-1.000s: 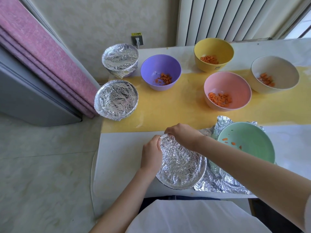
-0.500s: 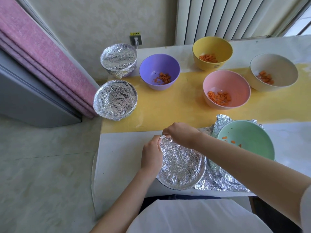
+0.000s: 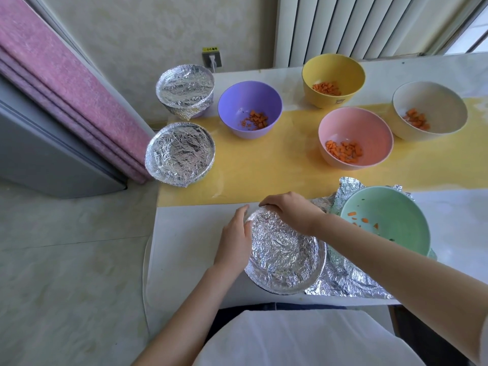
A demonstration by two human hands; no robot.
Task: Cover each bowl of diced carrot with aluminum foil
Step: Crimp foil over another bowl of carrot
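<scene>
Foil-covered bowl [image 3: 285, 256] between the hands. Left hand [image 3: 235, 235] straight-fingered against its left side; right hand [image 3: 291, 210] curled over far rim.

White short-sleeved top [image 3: 303, 339], dark trousers [image 3: 237, 314], bare forearms [image 3: 190, 307]

Near foil-covered bowl [image 3: 285, 254]: contents hidden under the foil, bowl colour not tellable, only a dark sliver at the near edge. Right hand [image 3: 290, 211] curls over its far rim, fingertips hidden. Left hand [image 3: 235, 233]: palm side faces the bowl, contact not visible. Far-left covered bowl [image 3: 184, 85] and mid-left covered bowl [image 3: 181, 151]: contents hidden. Right forearm hides the green bowl's [image 3: 390, 207] near-left rim. Foil sheet [image 3: 348, 283] is mostly under that bowl and arm. Both arms are cut off by the frame edges. Socket label [image 3: 211, 49] and the yellow bowl's [image 3: 332, 70] mark are too small to read.
</scene>
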